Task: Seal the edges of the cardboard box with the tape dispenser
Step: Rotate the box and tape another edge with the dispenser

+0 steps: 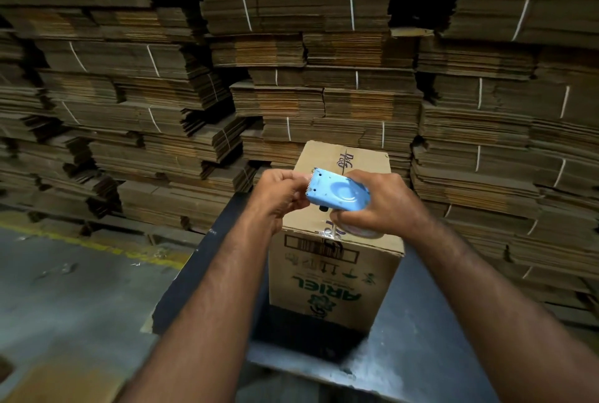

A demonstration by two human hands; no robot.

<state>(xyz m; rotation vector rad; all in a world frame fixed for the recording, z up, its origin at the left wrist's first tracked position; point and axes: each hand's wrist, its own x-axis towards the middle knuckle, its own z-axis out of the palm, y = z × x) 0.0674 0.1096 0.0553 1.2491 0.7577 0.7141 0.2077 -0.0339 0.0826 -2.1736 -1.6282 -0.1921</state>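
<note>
A brown cardboard box [334,276] printed with upside-down "ARIEL" lettering stands upright in front of me, its top flaps closed. Clear tape runs along the top seam and down its near face. A light blue tape dispenser [337,190] hangs above the box top, toothed blade pointing left. My right hand [379,204] grips the dispenser's body and the clear tape roll under it. My left hand [282,191] pinches at the blade end of the dispenser, fingers closed there; whether tape lies between them is too small to tell.
The box rests on a grey metal surface [418,337] with a dark panel [207,260] along its left side. Tall stacks of flattened, strapped cardboard [291,55] fill the background. Concrete floor with a yellow line [97,243] lies to the left.
</note>
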